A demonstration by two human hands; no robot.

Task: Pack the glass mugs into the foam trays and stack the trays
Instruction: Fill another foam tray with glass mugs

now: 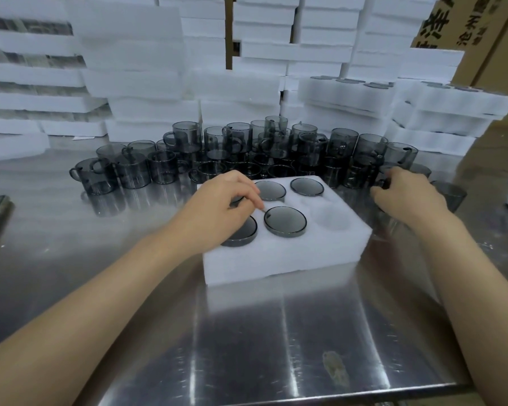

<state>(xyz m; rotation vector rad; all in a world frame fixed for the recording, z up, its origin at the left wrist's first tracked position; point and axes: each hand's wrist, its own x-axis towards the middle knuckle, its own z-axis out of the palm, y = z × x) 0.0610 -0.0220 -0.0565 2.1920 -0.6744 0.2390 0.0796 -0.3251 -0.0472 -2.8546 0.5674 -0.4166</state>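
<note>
Five inverted mugs point(285, 221) were judged to be seated in the foam tray point(291, 259) at the middle of the steel table point(276, 332), one of them largely hidden beneath the left hand point(217, 208); the near right pocket point(333, 219) was seen unfilled. The left hand was laid on the tray with fingers bent and fingertips at the rim of the near middle mug; whether anything was pinched could not be told. The right hand point(406, 196) was curled round a loose mug point(385, 174) at the right end of the crowded cluster of mugs point(247, 148) beyond the tray, where several were stacked two high. Glass could be knocked against glass if that mug were dragged sideways rather than lifted clear, and a stacked neighbour could be toppled. Were the handle turned away from its slot, the mug would be left proud of the foam, and a tray stacked above would be rocked. The light tray could also be shifted if left unsteadied during insertion.
</note>
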